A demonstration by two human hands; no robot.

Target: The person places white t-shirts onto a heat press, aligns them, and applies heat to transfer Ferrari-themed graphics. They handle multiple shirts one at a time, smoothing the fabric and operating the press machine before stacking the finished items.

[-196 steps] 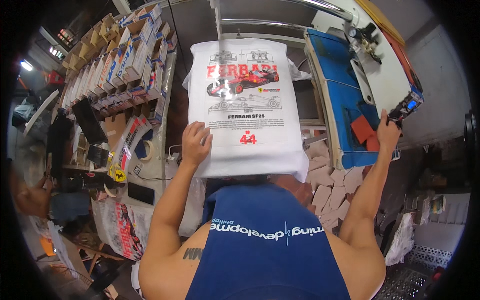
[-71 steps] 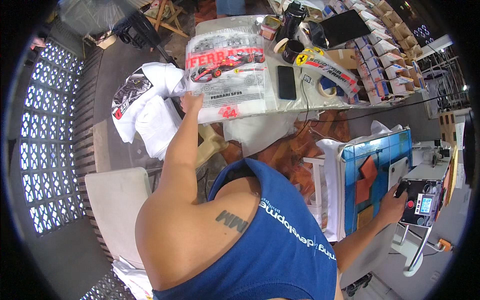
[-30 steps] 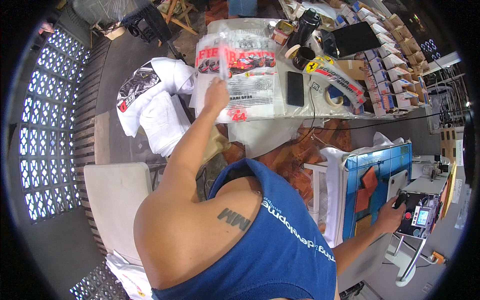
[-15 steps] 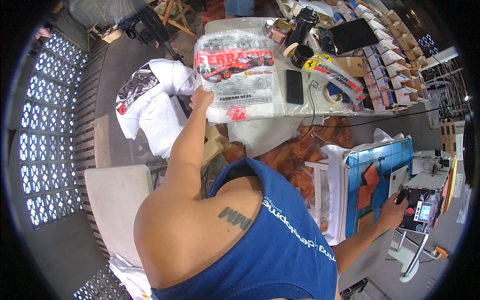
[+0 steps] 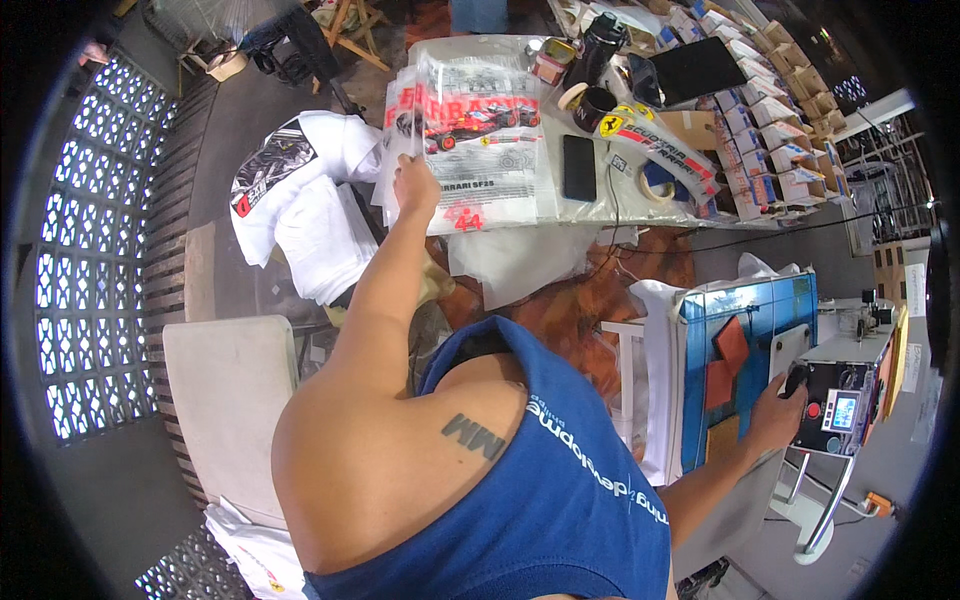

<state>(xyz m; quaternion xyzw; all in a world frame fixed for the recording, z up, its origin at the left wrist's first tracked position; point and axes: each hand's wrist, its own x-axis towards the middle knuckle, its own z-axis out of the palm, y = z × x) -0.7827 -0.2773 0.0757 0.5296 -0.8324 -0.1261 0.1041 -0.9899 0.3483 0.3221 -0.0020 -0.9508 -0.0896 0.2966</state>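
Note:
My left hand (image 5: 417, 188) pinches the left edge of a clear printed transfer film (image 5: 490, 160), lifting that edge off the stack below. The film carries a red racing car, red lettering and grey drawings. More film edges (image 5: 392, 190) show under it at the left. Far to the right, my right hand (image 5: 772, 418) is closed round the black handle (image 5: 796, 380) of a heat press. The press's control box (image 5: 838, 412) has a small lit screen and a red button. My right fingertips are partly hidden by the handle.
White folded shirts (image 5: 325, 235) lie left of the table (image 5: 555, 210). On the table are a phone (image 5: 579, 168), a tape roll (image 5: 657, 185), a mug (image 5: 597, 105), a dark bottle (image 5: 600, 45) and many small boxes (image 5: 775, 130). A pale chair (image 5: 225, 400) stands at my left.
My left hand has moved slightly right and up, raising the film's left edge and bending it over. My right hand stays on the press handle. The whole view has shifted a little.

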